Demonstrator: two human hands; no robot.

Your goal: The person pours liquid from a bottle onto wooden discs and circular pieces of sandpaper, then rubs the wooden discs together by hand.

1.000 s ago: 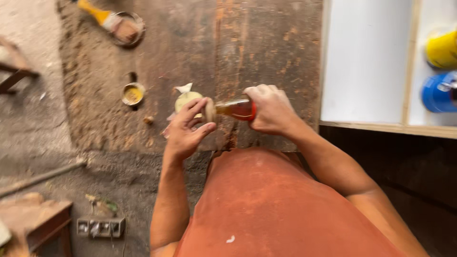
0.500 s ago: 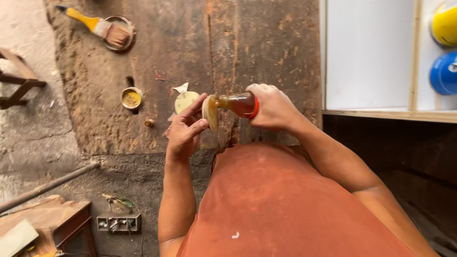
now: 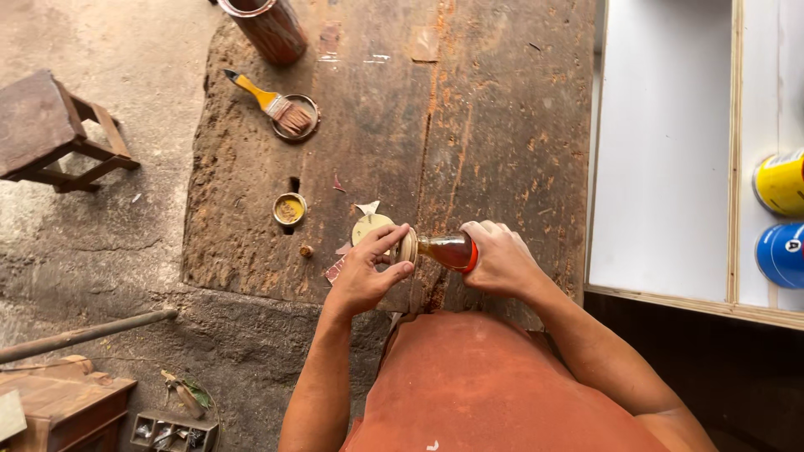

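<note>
My right hand [image 3: 501, 258] grips a small clear bottle of amber liquid [image 3: 448, 250] with a red band, held on its side and pointing left. My left hand [image 3: 368, 269] pinches a pale cloth pad [image 3: 408, 245] against the bottle's mouth. Just beyond my left fingers a round yellowish tin [image 3: 368, 226] rests on the worn wooden bench top [image 3: 469, 109]. Both hands hover over the bench's near edge, above my rust-red clad lap.
A small open lid with yellow paste [image 3: 290, 209] lies left of the hands. A yellow-handled brush [image 3: 272, 105] rests on a round tin, and a rusty can [image 3: 266, 27] stands behind. White panels [image 3: 662, 151] with yellow [image 3: 780, 182] and blue [image 3: 780, 254] cans sit right; a stool [image 3: 52, 134] stands left.
The view has shifted, so the bench appears lower and farther. The bottle stays tipped against the pad, with both hands holding about the same pose.
</note>
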